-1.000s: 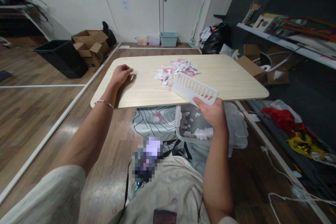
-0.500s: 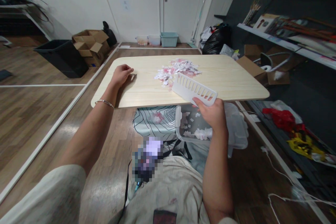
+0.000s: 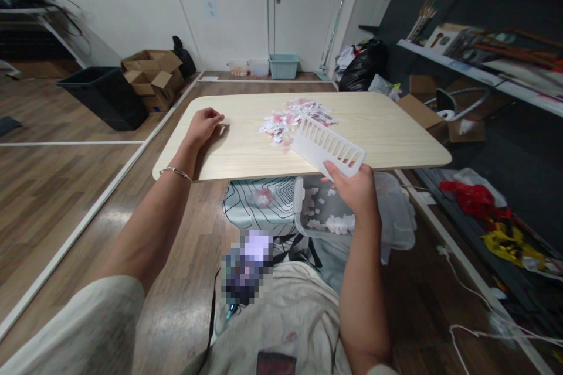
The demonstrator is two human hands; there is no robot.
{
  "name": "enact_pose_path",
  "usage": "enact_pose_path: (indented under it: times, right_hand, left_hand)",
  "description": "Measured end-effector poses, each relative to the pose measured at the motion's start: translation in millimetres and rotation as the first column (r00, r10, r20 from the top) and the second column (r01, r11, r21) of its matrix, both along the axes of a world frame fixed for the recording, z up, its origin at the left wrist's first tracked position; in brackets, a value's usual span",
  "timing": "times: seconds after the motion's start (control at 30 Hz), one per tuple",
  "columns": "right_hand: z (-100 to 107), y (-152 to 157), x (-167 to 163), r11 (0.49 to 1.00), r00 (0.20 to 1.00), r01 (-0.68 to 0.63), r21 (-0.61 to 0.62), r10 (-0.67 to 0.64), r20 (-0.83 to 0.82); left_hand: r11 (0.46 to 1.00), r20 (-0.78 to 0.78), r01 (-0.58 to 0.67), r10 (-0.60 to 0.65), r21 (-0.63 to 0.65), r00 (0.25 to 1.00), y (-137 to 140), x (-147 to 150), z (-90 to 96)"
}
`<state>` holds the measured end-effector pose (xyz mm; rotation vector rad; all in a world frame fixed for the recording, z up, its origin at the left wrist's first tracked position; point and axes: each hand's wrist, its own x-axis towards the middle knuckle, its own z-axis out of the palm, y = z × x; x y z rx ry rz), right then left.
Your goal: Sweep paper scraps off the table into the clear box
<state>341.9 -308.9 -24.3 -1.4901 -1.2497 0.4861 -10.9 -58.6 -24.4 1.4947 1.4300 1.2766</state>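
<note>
My right hand (image 3: pixel 359 188) grips the near right end of a white slotted plastic panel (image 3: pixel 325 145), thumb on top. The panel is tilted over the front of the table (image 3: pixel 387 126), a row of slots along its far side. Its far left corner overlaps the near edge of a loose pile of small white and pink paper scraps (image 3: pixel 292 116); whether it touches them I cannot tell. Left of the pile, my left hand (image 3: pixel 204 126) rests on the tabletop, fingers curled together, nothing visible in them. Its palm is hidden.
Below the table's front edge, a clear plastic bin (image 3: pixel 323 208) holds paper scraps, beside a patterned pale blue surface (image 3: pixel 259 202). A black trash bin (image 3: pixel 105 99) and cardboard boxes (image 3: pixel 152 79) stand at left. Shelves (image 3: pixel 466 67) line the right side.
The slotted panel has turned slightly in my right hand, its slotted side rising a little and its left end shifting right. My left hand has stayed put.
</note>
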Motion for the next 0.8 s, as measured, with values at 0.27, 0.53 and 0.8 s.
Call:
enact_pose_path:
  times: [0.27,0.53,0.8]
  right_hand:
    - [0.0,-0.2,0.0,1.000,0.999,0.011,-0.006,-0.011,0.039]
    - [13.9,-6.3,-8.2,0.998,0.997,-0.058,-0.038,0.056,-0.049]
    - [14.2,-7.6,-9.8,0.998,0.998,-0.063,-0.023,0.063,0.001]
  left_hand:
    - [1.000,0.008,0.015,-0.015,0.014,1.000,2.7,-2.5,-2.5]
    - [1.000,-0.074,0.007,-0.005,0.021,0.997,2.2,-3.8,-0.5]
    - [0.999,-0.073,0.015,-0.011,0.045,0.997,1.6,-3.9,-0.6]
